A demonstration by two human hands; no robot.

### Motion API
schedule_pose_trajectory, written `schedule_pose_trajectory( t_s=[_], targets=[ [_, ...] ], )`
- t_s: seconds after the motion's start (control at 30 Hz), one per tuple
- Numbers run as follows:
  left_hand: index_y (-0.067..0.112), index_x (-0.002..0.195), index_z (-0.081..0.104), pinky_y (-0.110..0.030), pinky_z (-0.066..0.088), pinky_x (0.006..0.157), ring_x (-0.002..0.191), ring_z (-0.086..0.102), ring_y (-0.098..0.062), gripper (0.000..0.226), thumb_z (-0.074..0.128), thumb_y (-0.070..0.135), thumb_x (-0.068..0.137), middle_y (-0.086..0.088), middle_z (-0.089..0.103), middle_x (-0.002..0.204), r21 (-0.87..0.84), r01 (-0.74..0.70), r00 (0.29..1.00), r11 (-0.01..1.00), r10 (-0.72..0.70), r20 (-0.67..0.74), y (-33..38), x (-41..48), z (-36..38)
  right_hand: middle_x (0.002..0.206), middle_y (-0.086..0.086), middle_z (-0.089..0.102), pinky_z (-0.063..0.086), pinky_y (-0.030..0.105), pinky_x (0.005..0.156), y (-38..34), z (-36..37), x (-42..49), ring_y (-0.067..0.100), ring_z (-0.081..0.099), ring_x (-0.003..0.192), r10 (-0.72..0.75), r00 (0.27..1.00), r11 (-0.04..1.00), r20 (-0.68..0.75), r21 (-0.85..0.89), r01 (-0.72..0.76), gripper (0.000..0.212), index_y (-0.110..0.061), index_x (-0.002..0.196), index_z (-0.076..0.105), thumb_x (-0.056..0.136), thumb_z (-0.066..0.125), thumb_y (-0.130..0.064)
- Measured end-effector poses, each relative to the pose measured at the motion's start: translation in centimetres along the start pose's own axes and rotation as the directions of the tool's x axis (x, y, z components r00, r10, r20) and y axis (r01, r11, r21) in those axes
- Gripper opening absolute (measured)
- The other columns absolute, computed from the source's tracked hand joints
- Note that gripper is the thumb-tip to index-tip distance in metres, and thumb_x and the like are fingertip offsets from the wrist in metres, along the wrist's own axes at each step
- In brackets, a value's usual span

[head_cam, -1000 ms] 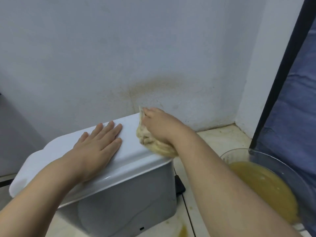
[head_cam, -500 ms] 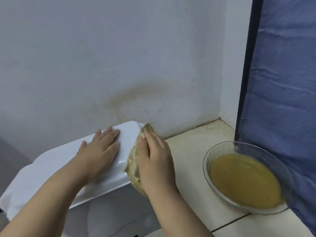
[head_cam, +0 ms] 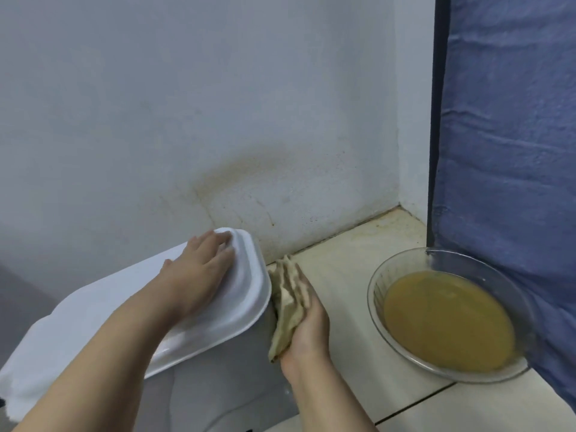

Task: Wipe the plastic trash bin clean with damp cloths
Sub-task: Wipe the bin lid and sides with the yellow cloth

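Holding yellow liquid (head_cam: 445, 319), a glass bowl (head_cam: 378, 296) stands near the bin (head_cam: 224, 381).

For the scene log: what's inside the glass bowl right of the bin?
The glass bowl holds murky yellow-brown liquid, with bare glass wall above it. The liquid is opaque, so the bowl's bottom and anything submerged cannot be seen.

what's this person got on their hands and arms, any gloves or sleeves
No gloves on either the left hand or the right hand, and no rings show on the fingers in view. The left forearm and right forearm are uncovered to the frame edge: no sleeve, watch or bracelet in sight. The picture is too soft to judge the nails.
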State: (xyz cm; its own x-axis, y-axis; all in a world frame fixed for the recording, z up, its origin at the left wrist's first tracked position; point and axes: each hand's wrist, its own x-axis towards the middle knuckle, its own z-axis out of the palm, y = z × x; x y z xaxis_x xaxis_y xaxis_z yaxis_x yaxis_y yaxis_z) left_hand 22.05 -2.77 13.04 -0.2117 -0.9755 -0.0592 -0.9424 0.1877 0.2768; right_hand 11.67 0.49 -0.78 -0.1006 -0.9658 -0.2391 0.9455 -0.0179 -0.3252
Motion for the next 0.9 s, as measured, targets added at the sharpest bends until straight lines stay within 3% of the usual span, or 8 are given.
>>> schedule_pose_trajectory(
  t_s=[0.1, 0.2, 0.27, 0.37, 0.47, 0.63, 0.77, 0.9],
  targets=[
    [0.031, 0.145, 0.027, -0.057, 0.014, 0.113, 0.144, 0.010, -0.022, 0.064, 0.033, 0.061, 0.089, 0.001, 0.013, 0.157, 0.202, 0.046, 0.999, 0.978, -0.045, -0.012, 3.4, 1.2, 1.4, 0.086, 0.009, 0.063, 0.054, 0.029, 0.070, -1.3, -2.1, -0.1, 0.023, 0.064, 0.079, 0.034, 0.998, 0.965, 0.051, 0.258, -0.046, 0.035, -0.012, 0.084, 0.064, 0.093, 0.032, -0.024],
    [0.036, 0.142, 0.024, -0.062, 0.017, 0.108, 0.143, 0.002, -0.033, 0.082, 0.052, 0.070, 0.073, -0.004, 0.001, 0.157, 0.409, 0.148, 0.986, 0.900, -0.167, 0.011, 5.4, 1.6, 2.6, 0.063, -0.006, 0.069, 0.054, 0.021, 0.050, -2.1, -4.8, 0.5, 0.010, 0.067, 0.055, 0.062, 0.985, 0.981, -0.164, 0.193, -0.030, 0.034, -0.021, 0.081, 0.055, 0.100, 0.026, -0.020],
    [0.037, 0.140, 0.023, -0.064, 0.020, 0.106, 0.142, 0.002, -0.035, 0.085, 0.065, 0.056, 0.069, -0.007, 0.001, 0.155, 0.449, 0.199, 0.975, 0.871, -0.221, -0.004, 6.2, 1.8, 3.1, 0.063, -0.007, 0.070, 0.054, 0.020, 0.045, -3.7, -5.6, 0.4, 0.005, 0.067, 0.050, -0.005, 0.980, 0.978, -0.198, 0.206, 0.047, 0.037, -0.023, 0.083, 0.056, 0.101, 0.024, -0.023],
    [0.036, 0.139, 0.023, -0.063, 0.024, 0.104, 0.139, 0.009, -0.035, 0.080, 0.064, 0.037, 0.070, -0.008, 0.009, 0.151, 0.447, 0.229, 0.970, 0.865, -0.239, -0.034, 6.7, 2.0, 3.2, 0.083, 0.004, 0.074, 0.059, 0.030, 0.058, -6.2, -5.9, 0.6, 0.018, 0.072, 0.066, -0.069, 0.977, 0.950, -0.203, 0.287, 0.126, 0.051, -0.021, 0.078, 0.078, 0.096, 0.033, -0.035],
    [0.033, 0.135, 0.027, -0.058, 0.033, 0.101, 0.131, 0.025, -0.033, 0.073, 0.062, 0.033, 0.071, -0.008, 0.026, 0.140, 0.414, 0.204, 0.977, 0.887, -0.208, -0.035, 6.5, 1.9, 2.3, 0.085, 0.003, 0.075, 0.059, 0.031, 0.060, -7.5, -5.5, 0.5, 0.020, 0.073, 0.071, -0.081, 0.992, 0.930, -0.097, 0.350, 0.110, 0.055, -0.022, 0.074, 0.079, 0.095, 0.031, -0.037],
    [0.025, 0.133, 0.035, -0.035, 0.039, 0.081, 0.102, 0.048, -0.029, 0.070, 0.065, 0.035, 0.070, -0.011, 0.047, 0.121, 0.259, 0.111, 0.986, 0.959, -0.075, -0.146, 5.2, 0.7, -3.0, 0.096, 0.003, 0.074, 0.056, 0.027, 0.068, -6.8, -2.1, 0.4, 0.020, 0.071, 0.083, -0.015, 0.995, 0.979, 0.094, 0.206, -0.004, 0.048, -0.022, 0.087, 0.078, 0.093, 0.035, -0.042],
    [0.042, 0.113, 0.042, -0.028, 0.039, 0.060, 0.073, 0.052, -0.018, 0.070, 0.063, 0.047, 0.047, 0.005, 0.050, 0.084, -0.045, 0.126, 0.962, 0.991, -0.134, -0.240, 4.7, -0.8, -10.7, 0.128, 0.004, 0.062, 0.036, 0.038, 0.108, -3.4, 0.3, -0.3, 0.021, 0.054, 0.122, 0.070, 0.975, 0.996, 0.209, 0.038, -0.079, 0.044, -0.022, 0.123, 0.063, 0.089, 0.046, -0.043],
    [0.033, 0.130, 0.038, -0.037, 0.044, 0.082, 0.100, 0.053, -0.027, 0.074, 0.063, 0.046, 0.061, -0.006, 0.049, 0.117, 0.204, 0.082, 0.989, 0.976, -0.054, -0.141, 5.8, -0.3, -7.5, 0.129, 0.005, 0.061, 0.048, 0.035, 0.094, -2.0, -0.3, -0.7, 0.021, 0.057, 0.120, 0.052, 0.982, 0.990, 0.182, 0.120, -0.075, 0.044, -0.021, 0.124, 0.062, 0.094, 0.046, -0.049]
  ],
)
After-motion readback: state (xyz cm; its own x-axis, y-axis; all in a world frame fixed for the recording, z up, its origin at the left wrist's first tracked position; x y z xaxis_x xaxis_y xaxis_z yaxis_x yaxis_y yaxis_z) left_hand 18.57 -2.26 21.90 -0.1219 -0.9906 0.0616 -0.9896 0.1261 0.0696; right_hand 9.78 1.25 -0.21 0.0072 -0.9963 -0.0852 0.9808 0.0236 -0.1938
